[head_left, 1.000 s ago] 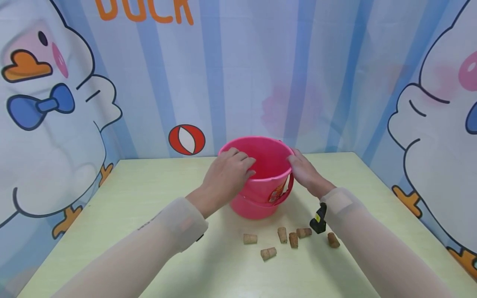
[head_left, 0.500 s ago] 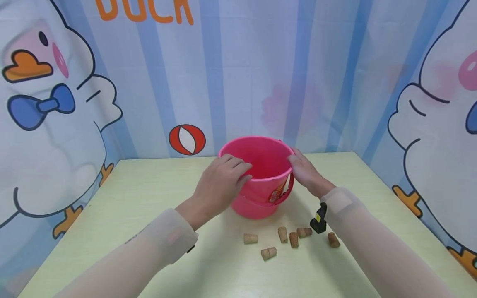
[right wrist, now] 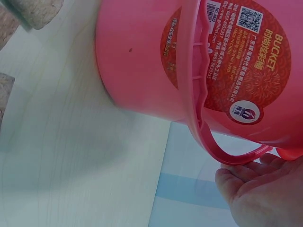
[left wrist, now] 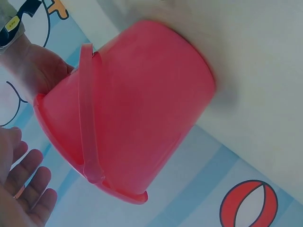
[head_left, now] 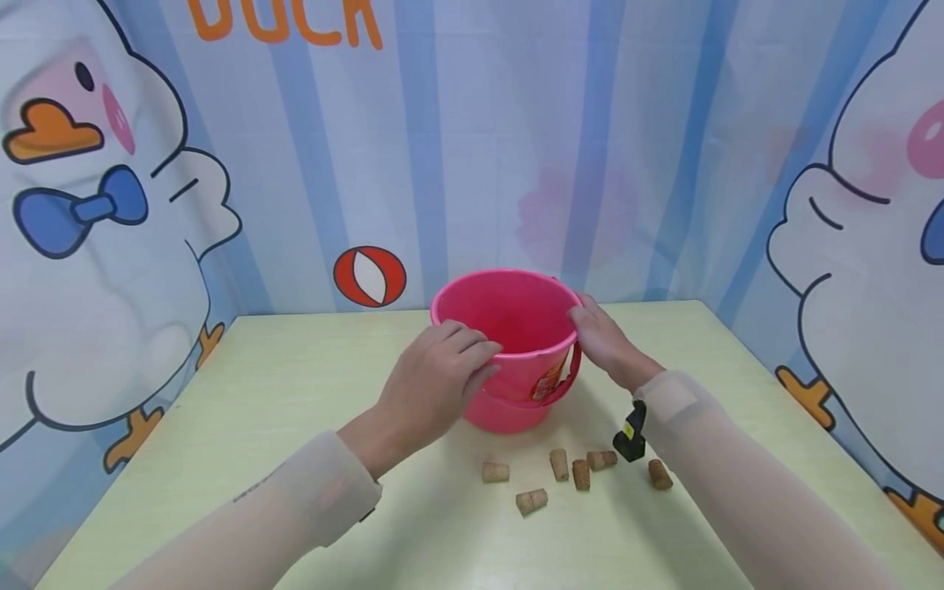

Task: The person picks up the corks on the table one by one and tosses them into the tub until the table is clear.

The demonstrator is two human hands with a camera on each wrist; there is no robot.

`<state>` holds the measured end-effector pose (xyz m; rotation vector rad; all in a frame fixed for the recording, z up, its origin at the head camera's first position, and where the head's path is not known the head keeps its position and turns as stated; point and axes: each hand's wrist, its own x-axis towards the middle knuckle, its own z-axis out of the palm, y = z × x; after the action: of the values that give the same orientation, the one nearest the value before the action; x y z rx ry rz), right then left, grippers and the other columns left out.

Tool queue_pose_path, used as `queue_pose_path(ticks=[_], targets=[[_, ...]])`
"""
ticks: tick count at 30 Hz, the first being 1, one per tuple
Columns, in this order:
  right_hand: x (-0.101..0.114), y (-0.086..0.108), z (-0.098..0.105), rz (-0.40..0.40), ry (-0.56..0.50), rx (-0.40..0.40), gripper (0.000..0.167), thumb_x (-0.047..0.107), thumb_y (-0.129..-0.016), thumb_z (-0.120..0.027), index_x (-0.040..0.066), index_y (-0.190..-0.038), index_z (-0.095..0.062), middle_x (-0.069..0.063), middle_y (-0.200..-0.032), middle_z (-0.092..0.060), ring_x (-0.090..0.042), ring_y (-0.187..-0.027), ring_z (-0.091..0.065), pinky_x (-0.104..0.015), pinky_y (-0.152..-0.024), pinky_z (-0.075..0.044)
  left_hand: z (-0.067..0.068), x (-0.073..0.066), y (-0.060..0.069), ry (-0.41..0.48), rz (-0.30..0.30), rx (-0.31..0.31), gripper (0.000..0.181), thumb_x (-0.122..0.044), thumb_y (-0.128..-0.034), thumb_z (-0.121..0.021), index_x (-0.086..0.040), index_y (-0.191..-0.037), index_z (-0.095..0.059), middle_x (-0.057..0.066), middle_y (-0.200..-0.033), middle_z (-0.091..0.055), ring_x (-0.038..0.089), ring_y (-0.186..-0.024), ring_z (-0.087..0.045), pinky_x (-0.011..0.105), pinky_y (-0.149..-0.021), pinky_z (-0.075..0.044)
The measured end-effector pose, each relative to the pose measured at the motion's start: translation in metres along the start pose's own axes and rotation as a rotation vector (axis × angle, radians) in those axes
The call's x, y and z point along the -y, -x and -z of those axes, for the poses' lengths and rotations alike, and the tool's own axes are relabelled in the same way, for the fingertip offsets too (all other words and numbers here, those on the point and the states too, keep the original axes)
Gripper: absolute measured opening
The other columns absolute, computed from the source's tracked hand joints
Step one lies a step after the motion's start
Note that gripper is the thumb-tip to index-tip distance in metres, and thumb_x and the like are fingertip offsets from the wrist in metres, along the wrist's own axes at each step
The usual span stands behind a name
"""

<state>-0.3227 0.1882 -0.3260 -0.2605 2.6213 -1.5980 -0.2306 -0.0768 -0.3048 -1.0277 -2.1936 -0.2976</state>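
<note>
A pink bucket (head_left: 505,414) stands upright on the table, its handle (head_left: 566,385) hanging down on the right. My right hand (head_left: 609,346) grips the rim on that side; the right wrist view shows this hand (right wrist: 267,191) at the rim, beside the handle (right wrist: 194,61). My left hand (head_left: 431,385) is in front of the bucket's left rim, fingers loosely bent. Seen from the left wrist, its fingers (left wrist: 34,177) are spread apart, off the bucket (left wrist: 142,104), and hold nothing. The bucket's visible inside shows nothing; its bottom is hidden.
Several corks lie on the table (head_left: 295,385) in front of the bucket, among them a pale one (head_left: 495,473) at the left and a darker one (head_left: 660,475) beside my right forearm. A curtain (head_left: 487,147) with printed ducks hangs behind the table.
My left hand has moved down and left from over the bucket's rim, its fingers no longer reaching as far inside. My right hand, the bucket and the corks have stayed in place.
</note>
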Motion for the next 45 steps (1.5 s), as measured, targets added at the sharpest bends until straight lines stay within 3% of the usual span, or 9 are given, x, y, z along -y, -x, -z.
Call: queue_pose_path(ticks=[13, 26, 45], targets=[[0.001, 0.001, 0.000, -0.010, 0.005, -0.004, 0.060, 0.027, -0.108, -0.030, 0.009, -0.163, -0.017, -0.018, -0.155, -0.037, -0.039, -0.142, -0.035, -0.061, -0.115, -0.035, 0.000, -0.009, 0.007, 0.024, -0.059, 0.004, 0.038, -0.024, -0.0815, -0.089, -0.011, -0.115, -0.077, 0.002, -0.107, -0.075, 0.019, -0.099, -0.068, 0.033, -0.091, -0.058], [0.001, 0.000, -0.001, -0.012, 0.019, -0.005, 0.060, 0.028, -0.108, -0.029, 0.009, -0.164, -0.016, -0.017, -0.154, -0.038, -0.038, -0.142, -0.035, -0.061, -0.115, -0.035, -0.005, -0.013, 0.017, 0.072, -0.043, 0.051, 0.043, -0.030, -0.0813, -0.088, -0.013, -0.119, -0.076, 0.000, -0.114, -0.074, 0.019, -0.109, -0.067, 0.034, -0.097, -0.056], [0.001, 0.001, 0.000, -0.005, 0.000, 0.002, 0.061, 0.027, -0.108, -0.030, 0.009, -0.164, -0.014, -0.017, -0.157, -0.034, -0.038, -0.144, -0.033, -0.061, -0.116, -0.034, -0.016, -0.011, 0.037, 0.121, -0.014, 0.103, 0.045, -0.033, -0.0850, -0.085, -0.013, -0.124, -0.074, 0.000, -0.120, -0.074, 0.017, -0.111, -0.068, 0.032, -0.098, -0.055]])
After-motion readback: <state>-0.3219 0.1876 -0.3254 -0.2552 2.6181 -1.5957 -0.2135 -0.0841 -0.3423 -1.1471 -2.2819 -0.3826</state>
